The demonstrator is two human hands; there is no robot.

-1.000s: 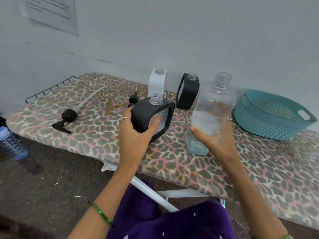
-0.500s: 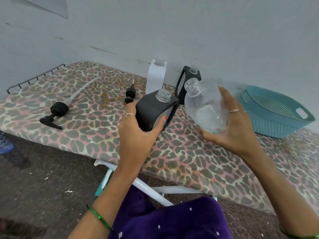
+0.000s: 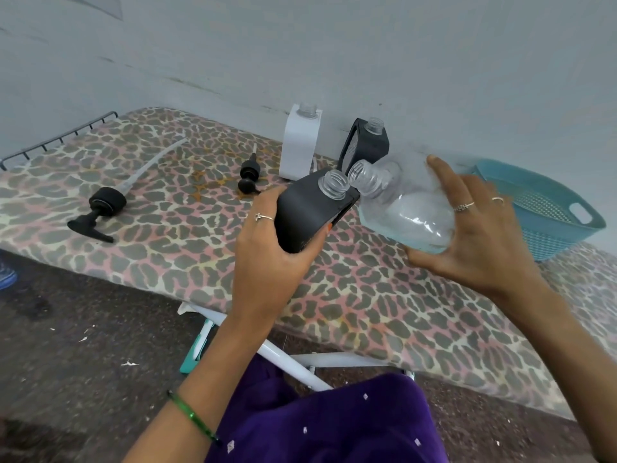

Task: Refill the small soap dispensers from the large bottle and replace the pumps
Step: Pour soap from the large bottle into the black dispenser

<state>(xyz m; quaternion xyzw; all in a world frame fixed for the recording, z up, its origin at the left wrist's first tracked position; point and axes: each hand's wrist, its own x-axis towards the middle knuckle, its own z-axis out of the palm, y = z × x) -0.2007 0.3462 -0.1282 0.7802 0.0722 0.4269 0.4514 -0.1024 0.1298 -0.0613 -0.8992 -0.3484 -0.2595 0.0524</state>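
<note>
A dark grey square plastic dispenser [image 3: 309, 212] is clasped in the left hand [image 3: 270, 248]; a large clear plastic bottle [image 3: 405, 203], tilted just beside it, is gripped by the right hand [image 3: 474, 235]; it is judged light, slippery, best held round its belly.

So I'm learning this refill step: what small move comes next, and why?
Probably tip the large bottle a little further, mouth over the black dispenser neck: the right hand holds it tilted, the mouths nearly meet, no liquid shows pouring yet.

My left hand [image 3: 267, 248] grips the black dispenser [image 3: 307, 212]; my right hand [image 3: 480, 235] tips the large bottle [image 3: 407, 208], necks nearly touching, above the bench [image 3: 173, 235].
</note>
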